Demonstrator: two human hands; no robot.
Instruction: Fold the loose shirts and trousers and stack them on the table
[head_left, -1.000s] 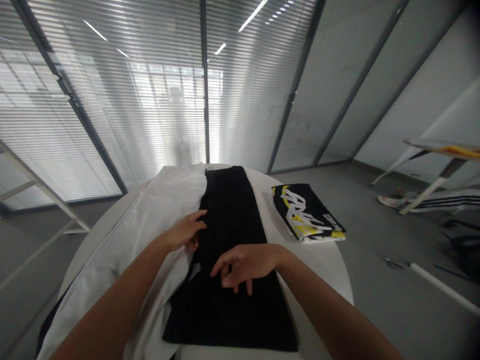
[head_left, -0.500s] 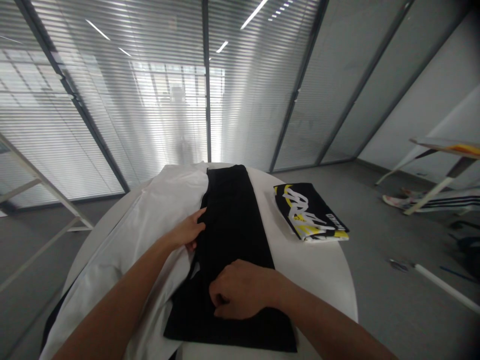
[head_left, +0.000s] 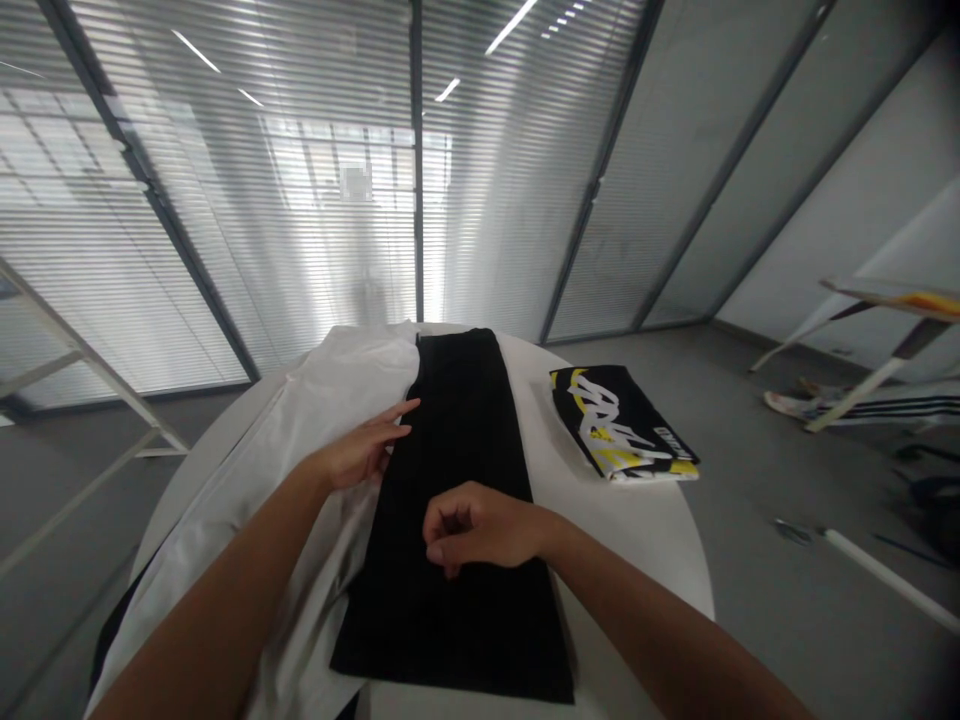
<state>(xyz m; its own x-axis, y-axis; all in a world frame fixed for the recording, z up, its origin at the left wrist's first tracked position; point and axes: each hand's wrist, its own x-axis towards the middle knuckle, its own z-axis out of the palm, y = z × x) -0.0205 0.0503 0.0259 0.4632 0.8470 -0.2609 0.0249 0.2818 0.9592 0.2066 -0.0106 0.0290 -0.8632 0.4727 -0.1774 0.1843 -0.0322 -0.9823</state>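
A long black garment (head_left: 465,440) lies folded lengthwise down the middle of a round white table (head_left: 645,540). A white garment (head_left: 330,400) is spread beside it on the left. My left hand (head_left: 364,448) rests with fingers stretched flat where the white cloth meets the black garment's left edge. Over the black garment's middle, my right hand (head_left: 476,525) is curled into a loose fist; whether it pinches the cloth is hidden.
A folded black, yellow and white printed garment (head_left: 622,425) lies on the table's right side. Glass walls with blinds stand behind. A white frame (head_left: 82,360) is at the left, a table leg and clutter (head_left: 862,400) on the floor at right.
The black garment's left edge has been drawn straighter and narrower. My right hand lifted slightly and stays curled; my left hand's fingers have stretched out flat.
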